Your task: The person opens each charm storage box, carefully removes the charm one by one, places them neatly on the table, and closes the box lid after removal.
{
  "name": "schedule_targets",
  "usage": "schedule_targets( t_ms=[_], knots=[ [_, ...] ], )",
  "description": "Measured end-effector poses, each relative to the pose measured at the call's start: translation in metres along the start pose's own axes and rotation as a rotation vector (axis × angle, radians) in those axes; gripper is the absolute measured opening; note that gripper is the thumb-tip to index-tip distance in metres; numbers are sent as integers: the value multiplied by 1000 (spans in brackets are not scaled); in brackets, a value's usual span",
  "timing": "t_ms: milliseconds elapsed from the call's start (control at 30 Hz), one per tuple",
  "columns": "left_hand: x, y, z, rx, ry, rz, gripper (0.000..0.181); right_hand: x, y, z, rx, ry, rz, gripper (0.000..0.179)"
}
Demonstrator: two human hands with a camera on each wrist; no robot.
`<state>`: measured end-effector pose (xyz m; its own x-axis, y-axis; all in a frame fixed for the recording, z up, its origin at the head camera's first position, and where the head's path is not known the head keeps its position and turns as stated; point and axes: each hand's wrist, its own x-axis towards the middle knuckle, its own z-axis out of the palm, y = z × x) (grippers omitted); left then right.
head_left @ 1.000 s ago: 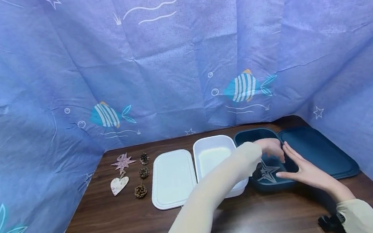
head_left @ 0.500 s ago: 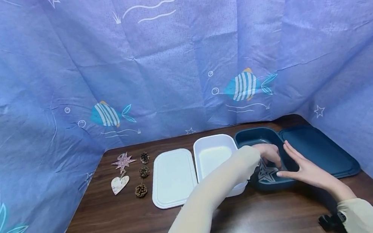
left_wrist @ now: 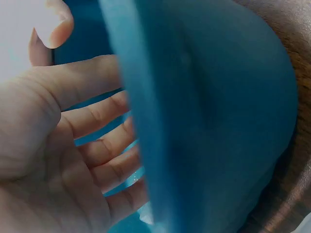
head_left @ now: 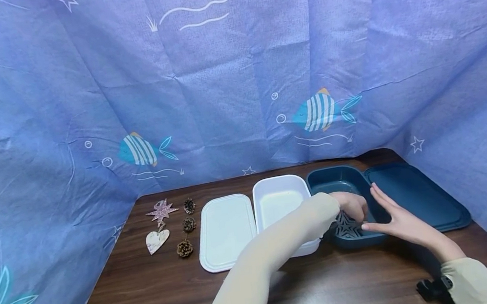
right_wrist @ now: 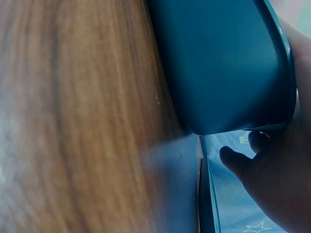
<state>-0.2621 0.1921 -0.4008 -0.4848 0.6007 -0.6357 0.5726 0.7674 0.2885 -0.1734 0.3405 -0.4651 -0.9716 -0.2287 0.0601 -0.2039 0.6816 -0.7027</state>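
Observation:
My left hand [head_left: 350, 204] reaches across into a dark blue box [head_left: 327, 177], fingers pointing down beside a grey openwork star ornament [head_left: 347, 229] at its near end. In the left wrist view the fingers [left_wrist: 97, 114] are spread and fairly straight behind the box wall, their tips hidden. My right hand [head_left: 397, 221] lies at the near right corner of the box, index finger along the side rim and thumb at the inner near edge. The right wrist view has the box's outer wall [right_wrist: 228, 68] with that hand's thumb [right_wrist: 235, 161] just apart from it.
A white box [head_left: 280, 202] stands against the blue one, with a white lid [head_left: 227, 233] to its left. The dark blue lid [head_left: 417, 195] lies on the right. Farther left are several pine cones [head_left: 184, 249], a pink star [head_left: 161, 210] and a white heart [head_left: 157, 241].
My left hand has drawn back toward the near end of the box and lowered beside the star, which looks darker than before. The right hand has stayed at its corner.

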Motion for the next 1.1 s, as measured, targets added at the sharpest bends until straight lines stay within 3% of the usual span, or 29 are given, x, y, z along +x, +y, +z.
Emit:
schedule_targets(
  t_ms=[400, 600, 900, 1100],
  knots=[
    [2, 5, 3, 62, 8, -39, 21, -1, -1, 2, 10, -6, 2, 109],
    [0, 2, -1, 108, 13, 17, 23, -1, 0, 1, 10, 4, -17, 109],
    [-12, -7, -18, 29, 69, 113, 6, -1, 1, 1, 9, 10, -18, 109],
    [-16, -14, -20, 7, 103, 160, 6, 0, 1, 2, 9, 6, -5, 109]
  ],
)
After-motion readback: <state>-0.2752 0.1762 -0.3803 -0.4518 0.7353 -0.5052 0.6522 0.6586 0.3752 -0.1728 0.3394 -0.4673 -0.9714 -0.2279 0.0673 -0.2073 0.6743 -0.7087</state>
